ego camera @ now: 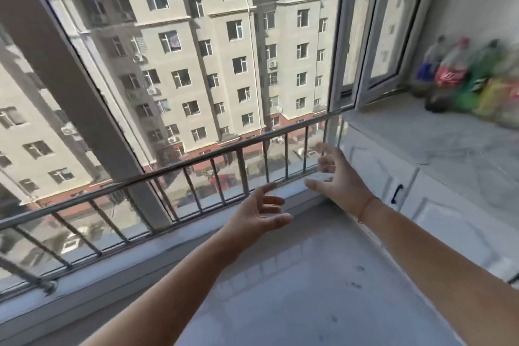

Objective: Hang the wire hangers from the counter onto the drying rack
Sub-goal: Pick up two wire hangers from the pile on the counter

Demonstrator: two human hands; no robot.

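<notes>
In the head view, both arms reach forward toward the window. The left hand [261, 209] is spread, palm turned inward, fingers relaxed and holding nothing. The right hand [341, 180], just beyond and to the right of it, also has its fingers loosely parted and is empty. Just past both hands runs a metal railing [196, 161] across the glass.

The bench [449, 154] lies to the right of the right hand, above white cabinet doors [376, 168]. At its far end, well away from the hands, stand a Coca-Cola bottle [449, 71] and a green bottle [478, 84], both blurred.

No wire hangers show on the visible part of the bench, and no drying rack is in view. The hands appear to be between steps. The next move likely calls for turning to find a hanger or the rack before anything is gripped.
</notes>
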